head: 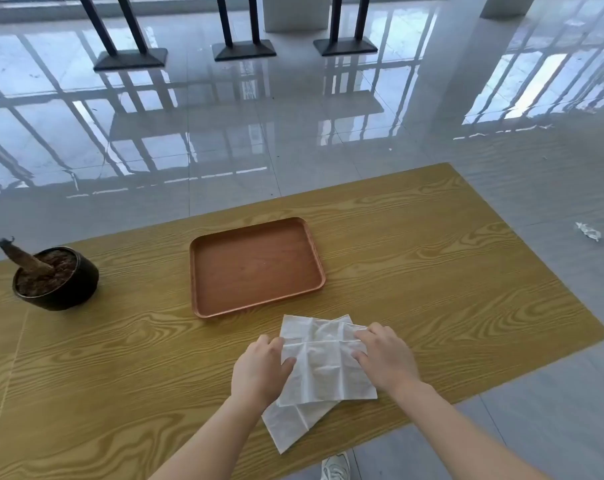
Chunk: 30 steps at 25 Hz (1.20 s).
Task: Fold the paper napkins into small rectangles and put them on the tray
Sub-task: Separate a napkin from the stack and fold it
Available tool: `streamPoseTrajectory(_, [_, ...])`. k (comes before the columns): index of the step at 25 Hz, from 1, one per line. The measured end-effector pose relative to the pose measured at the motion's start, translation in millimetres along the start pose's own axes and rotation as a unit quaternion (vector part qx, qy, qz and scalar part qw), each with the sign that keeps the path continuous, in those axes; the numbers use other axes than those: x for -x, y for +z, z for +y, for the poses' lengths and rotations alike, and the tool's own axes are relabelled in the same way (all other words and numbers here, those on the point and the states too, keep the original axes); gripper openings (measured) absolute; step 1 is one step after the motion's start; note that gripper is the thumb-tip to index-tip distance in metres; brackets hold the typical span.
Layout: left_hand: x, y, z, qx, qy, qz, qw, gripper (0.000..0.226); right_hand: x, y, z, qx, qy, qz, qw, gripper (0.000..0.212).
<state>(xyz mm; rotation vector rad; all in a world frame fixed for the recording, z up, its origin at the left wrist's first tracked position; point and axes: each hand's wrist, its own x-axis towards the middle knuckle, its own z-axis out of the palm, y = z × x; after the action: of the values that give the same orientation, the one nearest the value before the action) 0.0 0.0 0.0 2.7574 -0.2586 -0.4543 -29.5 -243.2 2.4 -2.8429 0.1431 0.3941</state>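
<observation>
A white paper napkin (323, 362) lies spread on the wooden table (120, 358), on top of a second white napkin (290, 426) that sticks out at the lower left and upper right. My left hand (260, 368) grips the top napkin's left edge, thumb over the paper. My right hand (385, 358) holds its right edge with curled fingers. The brown rectangular tray (203, 296) sits just beyond the napkins with nothing on it.
A dark round pot (60, 282) with soil and a cut stump stands at the table's left. The table's right and near edges drop to a glossy tiled floor, where a crumpled paper scrap (588, 232) lies. A white shoe (335, 467) shows below the table.
</observation>
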Motion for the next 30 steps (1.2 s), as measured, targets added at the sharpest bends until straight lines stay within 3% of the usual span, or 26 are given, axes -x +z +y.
streamPoseTrajectory(9, [-12.2, 7.7, 1.5, -0.012, -0.028, -0.018, 0.999, 0.027, -6.2, 8.9, 8.2, 0.017, -0.014, -0.005, 1.0, 0.036])
streamPoseTrajectory(12, [-11.8, 10.5, 2.3, -0.003, -0.025, -0.003, 1.0, 0.019, -6.7, 10.3, 9.3, 0.021, -0.022, 0.009, 1.0, 0.013])
streamPoseTrajectory(16, [-12.8, 12.9, 5.3, 0.057, -0.03, 0.037, 0.997, 0.007, -5.1, 8.8, 10.0, -0.021, -0.025, 0.037, 0.999, 0.004])
streamPoseTrajectory(20, [-9.3, 10.2, 6.5, 0.139, -0.062, 0.062, 0.986, 0.009, 2.0, 2.6, 7.4, -0.074, -0.042, 0.062, 0.994, 0.012])
streamPoseTrajectory(24, [-6.4, 0.1, 0.9, 0.29, -0.138, 0.055, 0.945, 0.013, 5.2, -7.7, 0.9, -0.158, -0.016, 0.075, 0.985, 0.009])
streamPoseTrajectory(27, [-0.4, -11.7, -11.0, 0.42, -0.19, 0.054, 0.886, 0.017, 0.9, -17.8, -11.2, -0.233, -0.011, 0.074, 0.97, 0.014])
streamPoseTrajectory(30, [14.8, -23.1, -36.4, 0.475, -0.211, 0.069, 0.852, 0.023, -6.8, -24.0, -33.1, -0.256, -0.041, 0.064, 0.964, 0.023])
